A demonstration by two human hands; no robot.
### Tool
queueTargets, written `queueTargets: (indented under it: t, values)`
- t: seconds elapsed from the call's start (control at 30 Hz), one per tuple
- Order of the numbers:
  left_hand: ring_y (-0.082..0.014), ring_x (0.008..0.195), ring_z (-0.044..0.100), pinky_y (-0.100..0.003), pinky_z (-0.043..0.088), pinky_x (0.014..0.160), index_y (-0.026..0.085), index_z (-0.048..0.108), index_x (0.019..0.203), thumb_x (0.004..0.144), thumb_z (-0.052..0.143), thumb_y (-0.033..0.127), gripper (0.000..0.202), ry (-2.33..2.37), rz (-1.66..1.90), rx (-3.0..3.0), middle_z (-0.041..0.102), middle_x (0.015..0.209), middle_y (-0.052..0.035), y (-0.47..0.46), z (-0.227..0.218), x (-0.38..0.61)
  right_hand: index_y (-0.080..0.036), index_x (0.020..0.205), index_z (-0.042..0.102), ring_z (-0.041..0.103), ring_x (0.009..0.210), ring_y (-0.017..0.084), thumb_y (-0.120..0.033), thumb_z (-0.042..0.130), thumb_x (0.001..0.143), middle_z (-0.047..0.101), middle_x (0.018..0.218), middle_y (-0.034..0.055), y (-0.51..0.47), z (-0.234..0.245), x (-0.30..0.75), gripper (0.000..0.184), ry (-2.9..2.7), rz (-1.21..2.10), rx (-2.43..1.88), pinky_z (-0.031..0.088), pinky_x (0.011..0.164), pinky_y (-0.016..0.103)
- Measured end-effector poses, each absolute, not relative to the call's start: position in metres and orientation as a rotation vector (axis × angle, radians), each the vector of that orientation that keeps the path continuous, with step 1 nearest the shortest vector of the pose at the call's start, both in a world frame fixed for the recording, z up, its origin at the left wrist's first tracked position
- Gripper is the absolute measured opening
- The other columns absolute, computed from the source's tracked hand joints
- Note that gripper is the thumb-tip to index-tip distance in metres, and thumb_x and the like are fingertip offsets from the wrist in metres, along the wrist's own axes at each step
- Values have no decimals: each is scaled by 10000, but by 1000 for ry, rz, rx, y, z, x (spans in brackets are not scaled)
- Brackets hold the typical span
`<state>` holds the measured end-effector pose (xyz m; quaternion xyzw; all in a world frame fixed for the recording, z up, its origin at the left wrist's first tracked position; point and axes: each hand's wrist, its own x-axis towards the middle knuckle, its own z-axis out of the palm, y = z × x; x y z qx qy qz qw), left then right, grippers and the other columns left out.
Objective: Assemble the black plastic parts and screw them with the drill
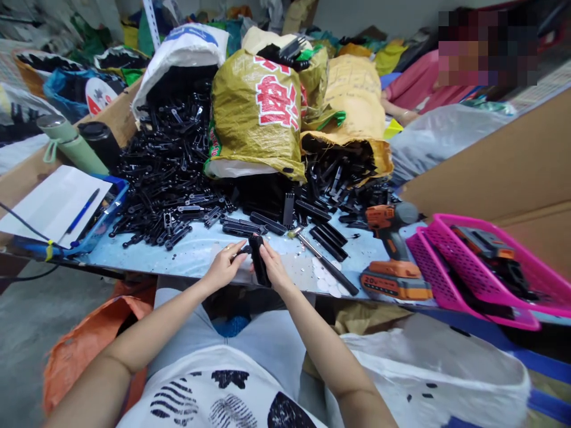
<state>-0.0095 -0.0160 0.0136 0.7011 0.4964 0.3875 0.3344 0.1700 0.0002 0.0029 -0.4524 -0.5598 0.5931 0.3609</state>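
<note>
The right hand [274, 266] clamped a black bar [259, 267], the left hand [223, 266] pinched a small part [245, 251] beside it, and a hammer [333, 268] lay at three o'clock on the bench [200, 245].

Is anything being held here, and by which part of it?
A long black piece: the right hand grips its right side, toward the upper end. The left hand is near its upper left; whether it grips cannot be told.
</note>
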Motion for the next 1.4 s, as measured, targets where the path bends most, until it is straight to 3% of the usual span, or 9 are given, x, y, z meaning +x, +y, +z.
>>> queueTargets:
  t: [0.17,0.37,0.53,0.83,0.93,1.03,1.2,1.27,1.4]
  values:
    - [-189,875,594,-343,486,820,153,590,1219,910,468,285,358,1333,1058,1877,626,920,-86,-18,25,-15,-310,1323,497,585,604,76,-443,587,823,594,1063,28,3,15,169,526,-1599,1447,-1029,545,571,263]
    - [-193,921,595,-336,481,848,175,581,1237,913,469,291,362,1301,1072,1951,633,979,-94,-17,39,-18,-247,1395,413,523,490,70,-448,470,894,550,692,-28,3,23,170,544,-1534,1497,-995,494,488,225]
    - [-160,803,578,-298,487,767,176,563,1256,926,447,301,372,1370,1081,1996,596,878,-66,-26,41,-8,-288,1358,458,504,520,45,-393,510,890,569,902,3,4,27,178,483,-1770,1303,-952,509,535,234]
    - [-164,899,582,-311,491,807,189,585,1219,949,394,258,337,1351,1545,1872,611,966,-86,-28,40,14,-292,1423,348,509,539,66,-381,446,929,559,960,36,-23,18,146,512,-1678,994,-965,521,564,254]
    - [-156,810,601,-324,510,776,186,576,1216,954,373,286,346,1370,1417,1828,622,993,-93,-30,23,12,-285,1439,318,561,609,92,-404,401,943,591,1011,49,-23,9,146,517,-1785,991,-1049,534,637,273]
    - [-164,749,613,-350,527,723,172,501,1287,950,342,275,387,1621,1275,1725,605,1017,-116,-35,3,7,-280,1395,407,609,912,168,-430,392,941,610,1125,64,3,5,176,478,-2029,874,-1214,502,850,339]
    - [-310,1234,430,-573,308,1025,258,485,1310,806,482,114,524,1450,672,2435,489,1305,-119,-25,3,-7,-110,1281,529,498,1148,247,-299,441,923,559,1233,159,104,14,275,413,-1825,336,-1778,368,1009,389]
    - [-273,1200,461,-599,219,1059,285,542,1244,805,444,51,507,1141,417,2671,572,1203,-82,-15,9,-8,-85,1278,514,433,1211,270,-239,457,913,518,1274,190,147,22,308,400,-1652,285,-1998,308,1040,406]
    - [-231,934,566,-506,367,937,203,566,1207,870,399,72,399,1217,226,2790,627,935,-94,-3,16,-3,-32,1134,556,436,1189,257,-139,504,887,513,1236,254,203,39,343,275,-1135,474,-2204,339,981,373]
